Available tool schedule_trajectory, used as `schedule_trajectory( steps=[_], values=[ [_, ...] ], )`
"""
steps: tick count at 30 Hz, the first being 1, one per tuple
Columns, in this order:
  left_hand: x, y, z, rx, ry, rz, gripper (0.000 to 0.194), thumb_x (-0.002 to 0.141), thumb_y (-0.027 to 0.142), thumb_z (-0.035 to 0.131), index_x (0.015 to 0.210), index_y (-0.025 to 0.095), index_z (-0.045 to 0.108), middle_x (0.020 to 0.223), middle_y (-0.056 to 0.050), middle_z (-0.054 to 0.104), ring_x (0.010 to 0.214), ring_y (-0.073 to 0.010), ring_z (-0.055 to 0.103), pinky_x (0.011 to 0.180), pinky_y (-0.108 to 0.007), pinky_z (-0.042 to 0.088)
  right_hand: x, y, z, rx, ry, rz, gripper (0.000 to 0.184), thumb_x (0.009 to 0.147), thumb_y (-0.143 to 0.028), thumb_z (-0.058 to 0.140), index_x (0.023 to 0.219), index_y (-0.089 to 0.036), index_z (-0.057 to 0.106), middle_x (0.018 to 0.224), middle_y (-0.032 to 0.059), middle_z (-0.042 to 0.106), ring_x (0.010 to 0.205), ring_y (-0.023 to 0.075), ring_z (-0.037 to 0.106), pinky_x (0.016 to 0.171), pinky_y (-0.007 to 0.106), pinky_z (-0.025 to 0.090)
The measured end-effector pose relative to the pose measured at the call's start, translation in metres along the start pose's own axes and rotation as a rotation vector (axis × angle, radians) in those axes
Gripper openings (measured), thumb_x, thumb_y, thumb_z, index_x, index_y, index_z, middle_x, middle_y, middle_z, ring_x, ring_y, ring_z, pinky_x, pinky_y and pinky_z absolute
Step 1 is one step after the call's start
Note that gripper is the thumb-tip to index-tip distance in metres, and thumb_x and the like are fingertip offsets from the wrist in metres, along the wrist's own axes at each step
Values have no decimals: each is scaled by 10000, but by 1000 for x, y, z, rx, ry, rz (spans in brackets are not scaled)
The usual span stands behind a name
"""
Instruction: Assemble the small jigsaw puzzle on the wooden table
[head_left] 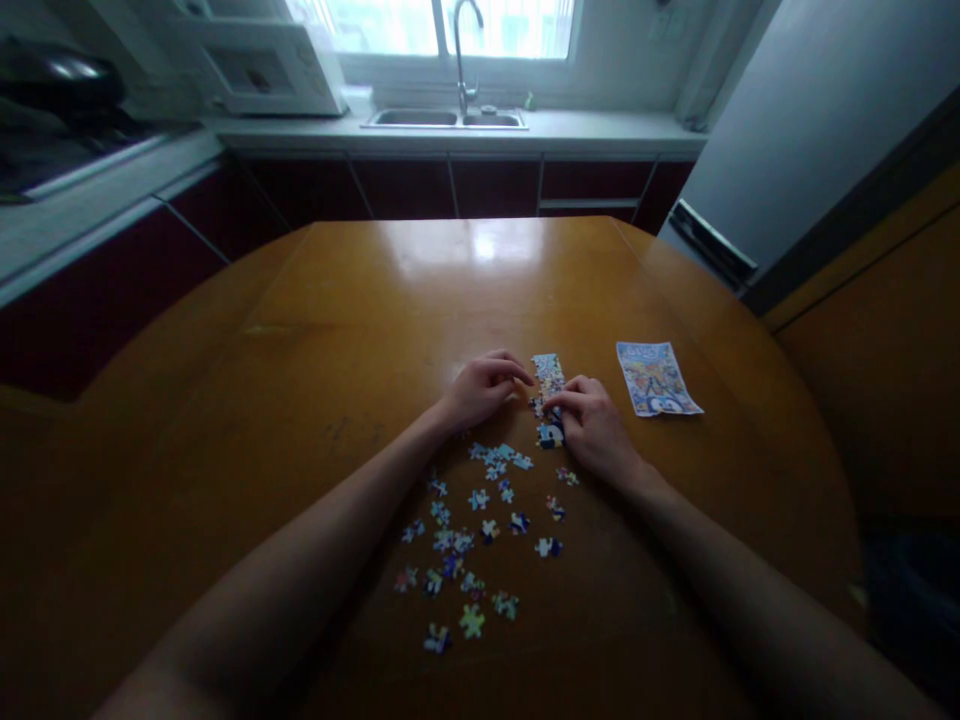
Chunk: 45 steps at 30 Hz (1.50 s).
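A joined strip of jigsaw puzzle (pixel 549 372) lies on the wooden table, running away from me. My right hand (pixel 598 428) rests on its right side, thumb and fingertips closed together over the strip's lower middle at a puzzle piece; the fingers hide part of it. To the left of the strip is my left hand (pixel 484 392), fingers loosely bent and apart, index fingertip close to the strip's left edge, nothing visible in it. Several loose puzzle pieces (pixel 478 498) are scattered between my forearms, with light blue pieces (pixel 496 455) clustered nearest the left wrist.
A creased picture sheet (pixel 658 380) lies right of my right hand on the wooden table (pixel 360 300). Beyond the table are a counter with a sink (pixel 416 118), a faucet (pixel 461 60) and a white microwave (pixel 262 70). A fridge (pixel 817 110) stands at right.
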<state>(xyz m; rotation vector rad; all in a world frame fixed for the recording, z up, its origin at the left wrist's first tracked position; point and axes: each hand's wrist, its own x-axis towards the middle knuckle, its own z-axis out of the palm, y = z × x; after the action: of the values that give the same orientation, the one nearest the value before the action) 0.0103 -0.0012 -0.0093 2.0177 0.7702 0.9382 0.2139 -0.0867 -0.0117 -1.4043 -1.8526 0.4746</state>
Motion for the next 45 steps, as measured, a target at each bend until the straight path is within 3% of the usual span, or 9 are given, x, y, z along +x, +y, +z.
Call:
schedule_trajectory(
  steps=[10, 14, 18, 37, 42, 45],
  values=[
    [3, -2, -8, -159, 104, -137, 255, 761, 102, 544, 823, 196, 772, 887, -40, 685, 809, -142, 599, 716, -276, 452, 0, 0, -2, 132, 71, 39, 246, 874, -111, 541, 917, -224, 756, 889, 49, 621, 912, 213, 584, 829, 371, 459],
    [5, -7, -12, -482, 278, -360, 188, 724, 117, 597, 790, 182, 760, 717, -19, 610, 585, -92, 484, 522, -237, 357, 0, 1, -2, 130, 64, 55, 247, 875, -123, 530, 913, -219, 754, 888, 53, 627, 904, 215, 587, 812, 366, 458],
    [8, -4, -13, -790, 399, -423, 164, 664, 50, 584, 706, 141, 713, 696, -30, 590, 622, -86, 507, 537, -212, 385, 0, 3, -2, 118, 54, 60, 249, 872, -134, 524, 919, -216, 754, 893, 58, 633, 894, 220, 589, 805, 371, 461],
    [11, -5, -16, -1040, 464, -510, 133, 677, 22, 570, 739, 101, 658, 723, -31, 581, 613, -78, 518, 546, -190, 378, -1, 7, -2, 104, 68, 60, 209, 878, -181, 540, 905, -207, 746, 906, 69, 649, 873, 226, 609, 792, 390, 486],
    [12, -10, -15, -1067, 455, -504, 133, 693, 34, 572, 762, 100, 666, 699, -29, 573, 611, -80, 526, 546, -190, 375, -7, -20, -7, 6, 71, -80, 218, 898, -165, 540, 998, -213, 727, 1009, 93, 680, 1019, 268, 599, 911, 460, 485],
    [11, -12, -14, -1076, 445, -494, 139, 700, 37, 579, 783, 99, 671, 706, -30, 576, 620, -82, 530, 551, -193, 378, -14, -50, 1, 34, -80, -171, 313, 923, -138, 502, 1160, -231, 685, 1156, 95, 670, 1115, 259, 592, 979, 471, 488]
  ],
)
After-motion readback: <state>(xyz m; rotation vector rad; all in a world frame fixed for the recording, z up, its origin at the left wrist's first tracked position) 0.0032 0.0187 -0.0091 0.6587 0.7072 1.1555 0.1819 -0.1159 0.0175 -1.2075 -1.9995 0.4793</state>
